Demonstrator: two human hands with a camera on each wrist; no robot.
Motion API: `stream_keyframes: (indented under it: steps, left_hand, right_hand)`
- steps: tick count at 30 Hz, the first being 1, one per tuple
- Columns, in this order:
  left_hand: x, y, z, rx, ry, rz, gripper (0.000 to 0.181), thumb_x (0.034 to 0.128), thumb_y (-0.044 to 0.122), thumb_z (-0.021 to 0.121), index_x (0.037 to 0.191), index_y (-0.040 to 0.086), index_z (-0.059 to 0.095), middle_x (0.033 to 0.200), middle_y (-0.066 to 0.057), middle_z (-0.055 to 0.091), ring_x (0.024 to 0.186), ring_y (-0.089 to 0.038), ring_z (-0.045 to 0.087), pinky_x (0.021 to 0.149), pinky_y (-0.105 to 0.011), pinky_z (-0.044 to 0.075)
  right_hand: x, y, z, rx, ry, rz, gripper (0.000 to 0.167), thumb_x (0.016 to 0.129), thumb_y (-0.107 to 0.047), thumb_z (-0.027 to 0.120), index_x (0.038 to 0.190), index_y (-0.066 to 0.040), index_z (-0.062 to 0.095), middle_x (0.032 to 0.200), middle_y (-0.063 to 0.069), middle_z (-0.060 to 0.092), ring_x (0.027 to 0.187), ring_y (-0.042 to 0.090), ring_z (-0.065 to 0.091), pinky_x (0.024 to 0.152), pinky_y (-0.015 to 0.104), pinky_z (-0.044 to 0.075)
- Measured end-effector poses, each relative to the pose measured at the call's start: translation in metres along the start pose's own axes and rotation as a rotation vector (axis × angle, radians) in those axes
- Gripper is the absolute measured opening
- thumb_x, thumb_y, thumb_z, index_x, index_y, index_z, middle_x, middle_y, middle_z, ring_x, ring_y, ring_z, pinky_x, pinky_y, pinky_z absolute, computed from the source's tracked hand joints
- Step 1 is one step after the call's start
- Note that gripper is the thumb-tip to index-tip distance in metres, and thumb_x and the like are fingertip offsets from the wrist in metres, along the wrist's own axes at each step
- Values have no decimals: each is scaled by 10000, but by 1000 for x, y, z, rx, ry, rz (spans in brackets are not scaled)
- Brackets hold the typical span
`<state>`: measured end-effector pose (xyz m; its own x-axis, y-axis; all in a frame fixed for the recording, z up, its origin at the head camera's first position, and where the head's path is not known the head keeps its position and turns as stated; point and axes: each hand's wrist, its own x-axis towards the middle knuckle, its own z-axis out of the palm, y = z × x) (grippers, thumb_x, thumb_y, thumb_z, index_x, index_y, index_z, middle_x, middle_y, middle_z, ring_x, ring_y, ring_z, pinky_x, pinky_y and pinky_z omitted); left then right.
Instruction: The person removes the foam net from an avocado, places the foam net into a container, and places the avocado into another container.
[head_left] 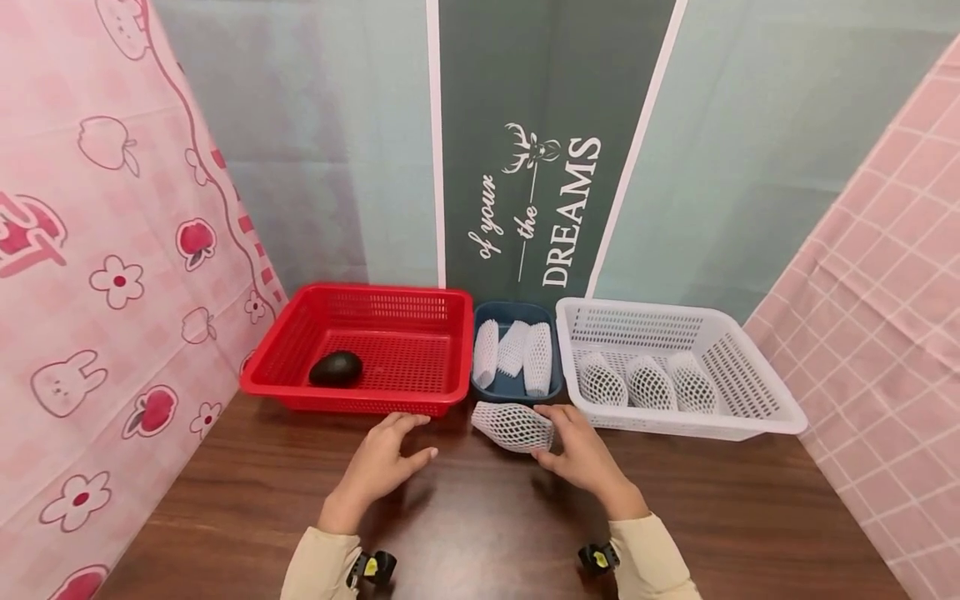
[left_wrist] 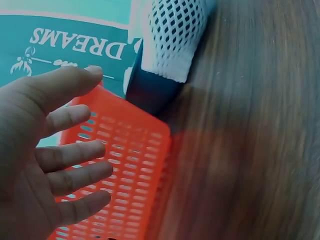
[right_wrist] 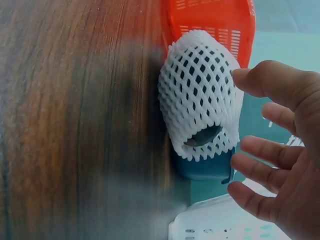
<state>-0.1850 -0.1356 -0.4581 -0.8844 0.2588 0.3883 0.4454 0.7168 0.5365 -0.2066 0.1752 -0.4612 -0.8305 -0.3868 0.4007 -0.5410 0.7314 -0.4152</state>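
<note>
- Right hand (head_left: 577, 450): fingers spread loosely at the 3 o'clock end of the netted fruit (head_left: 513, 427); contact unclear.
- Left hand (head_left: 378, 462): fingers relaxed, apart, toward its 9 o'clock.
- The netted fruit lies on the bench (head_left: 487, 525).
- Red basket (head_left: 405, 358) at 10 o'clock, blue tray (head_left: 512, 386) at 12, white basket (head_left: 630, 333) at 2.

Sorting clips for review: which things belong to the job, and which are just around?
Likely the job: netted fruit near the right hand, bare dark fruit, red basket, blue tray, foam sleeves, white basket.

Likely just around: lettered backdrop, pink patterned cloth.
</note>
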Motion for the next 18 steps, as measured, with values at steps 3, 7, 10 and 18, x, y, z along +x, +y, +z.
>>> stream_keyframes:
  steps: [3,7,10,18]
  left_hand:
    - [2,0,8,-40,-1,-22,397,725,191,787,1074,52,659,1033,-47,619,969,-219,584,839,-405,460]
    - [6,1,17,-53,-28,-9,389,739,190,776,1081,45,659,1029,-56,621,968,-224,585,837,-401,462]
    - [10,4,24,-55,-45,18,385,755,197,760,1091,41,655,1035,-69,621,965,-238,587,830,-407,464]
    - [18,9,38,-82,-61,17,374,769,197,745,1098,48,649,1065,-95,628,1023,-308,565,870,-453,436]
  right_hand:
    - [-2,-1,-2,10,-26,78,607,701,-154,806,1237,-33,550,1098,116,551,1006,267,515,826,432,437]
    - [-4,-2,-1,25,-45,135,626,701,-166,805,1250,-31,539,1117,129,541,1032,273,514,851,436,435]
    - [-3,-2,-1,43,-55,157,642,699,-172,804,1258,-17,528,1119,140,534,1021,273,519,850,435,434]
    - [-1,1,2,55,-86,196,656,700,-186,800,1264,-8,516,1124,145,532,1019,283,518,859,439,426]
